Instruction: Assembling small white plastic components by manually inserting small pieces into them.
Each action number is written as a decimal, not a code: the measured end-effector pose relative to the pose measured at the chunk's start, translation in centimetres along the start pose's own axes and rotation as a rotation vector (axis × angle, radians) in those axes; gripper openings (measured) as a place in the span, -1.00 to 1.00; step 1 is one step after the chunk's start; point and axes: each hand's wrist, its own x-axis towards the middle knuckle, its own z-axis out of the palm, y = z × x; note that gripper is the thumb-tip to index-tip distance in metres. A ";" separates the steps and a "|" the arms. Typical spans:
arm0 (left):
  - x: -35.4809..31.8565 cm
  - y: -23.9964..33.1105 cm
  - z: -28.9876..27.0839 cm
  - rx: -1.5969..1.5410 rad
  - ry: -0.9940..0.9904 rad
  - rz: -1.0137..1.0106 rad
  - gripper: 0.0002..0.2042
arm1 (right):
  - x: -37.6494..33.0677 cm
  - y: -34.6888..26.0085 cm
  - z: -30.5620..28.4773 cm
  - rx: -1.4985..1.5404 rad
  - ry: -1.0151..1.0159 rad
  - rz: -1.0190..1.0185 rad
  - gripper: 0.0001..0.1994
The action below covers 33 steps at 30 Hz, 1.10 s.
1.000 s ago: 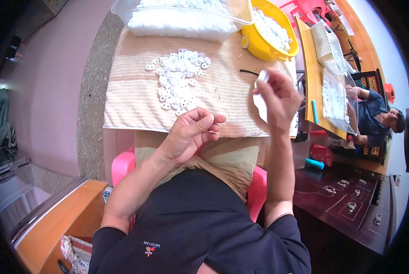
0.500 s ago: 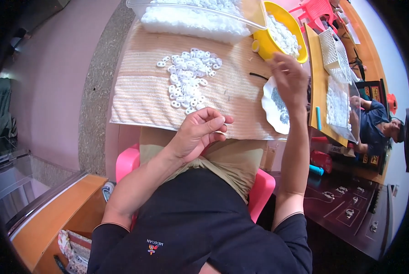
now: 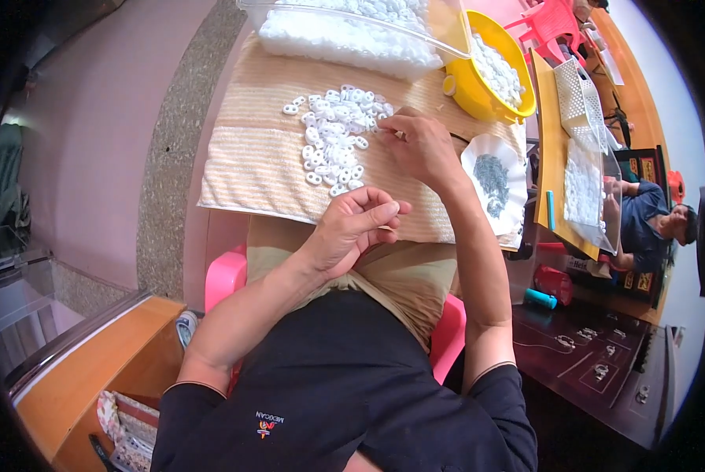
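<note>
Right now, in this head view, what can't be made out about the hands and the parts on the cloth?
- Left hand: fingertips pinched together over something white; too small to tell what.
- Right hand: its own fingers hide whether it grips a piece from the white rings.
- Dark bits on the white dish: too small to identify.
- Clear tray of white parts: cut off by the top edge.
- Yellow bowl: contents too small to tell apart.

A worker in a dark navy short-sleeved shirt [image 3: 345, 393] with a small chest emblem [image 3: 269, 423] and khaki trousers [image 3: 404, 275]; forearms and both hands bare, no gloves.
</note>
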 end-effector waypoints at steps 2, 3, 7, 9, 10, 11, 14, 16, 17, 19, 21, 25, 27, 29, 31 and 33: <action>0.0 0.2 0.1 0.010 -0.003 -0.001 -0.95 | 0.2 -0.2 0.2 -0.039 -0.011 0.010 -0.83; 0.0 0.1 0.0 0.009 -0.003 -0.001 -0.95 | 0.3 -0.1 0.3 -0.059 -0.034 0.017 -0.83; 0.1 0.0 -0.1 -0.005 -0.015 0.003 -0.92 | 0.7 -0.3 0.3 -0.090 -0.042 -0.014 -0.85; 0.0 -0.1 -0.1 0.004 -0.016 0.009 -0.88 | 0.6 -0.5 0.2 -0.080 -0.026 -0.030 -0.85; 0.1 -0.1 0.0 0.005 -0.013 0.012 -0.89 | 0.5 -0.5 0.1 -0.071 -0.008 -0.045 -0.86; 0.1 -0.1 0.0 0.006 -0.010 0.015 -0.89 | 0.2 -0.2 0.2 -0.073 -0.006 -0.044 -0.86; 0.0 0.1 0.2 0.014 0.011 0.034 -0.90 | -1.0 0.1 0.2 0.028 0.133 -0.102 -0.88; -0.1 0.2 0.3 0.012 0.028 0.052 -0.90 | -2.4 -0.5 -0.4 0.181 0.176 0.023 -0.90; -0.2 0.2 0.3 0.010 0.046 0.073 -0.90 | -3.1 -0.9 -0.6 0.183 0.174 0.021 -0.90; -0.1 0.0 0.5 0.033 0.051 0.118 -0.88 | -4.9 -2.0 -1.3 0.423 0.119 0.137 -0.90; -0.2 -0.2 0.7 0.056 0.056 0.157 -0.85 | -6.5 -3.1 -1.5 0.545 0.097 0.172 -0.91; 0.0 -0.7 1.2 0.099 0.114 0.193 -0.81 | -9.1 -3.8 -1.0 0.757 0.070 0.243 -0.92; 0.0 -1.0 1.1 0.044 0.101 0.180 -0.81 | -9.6 -3.8 -0.5 0.790 0.103 0.237 -0.92; 0.0 -1.0 0.7 0.057 0.095 0.188 -0.84 | -9.7 -4.2 -0.4 0.837 0.110 0.258 -0.92; 0.0 -1.1 0.4 0.040 0.096 0.165 -0.86 | -9.9 -4.6 -0.4 0.900 0.136 0.231 -0.91; 0.0 -1.1 0.4 0.055 0.095 0.164 -0.87 | -10.4 -4.7 -0.5 1.023 0.125 0.265 -0.90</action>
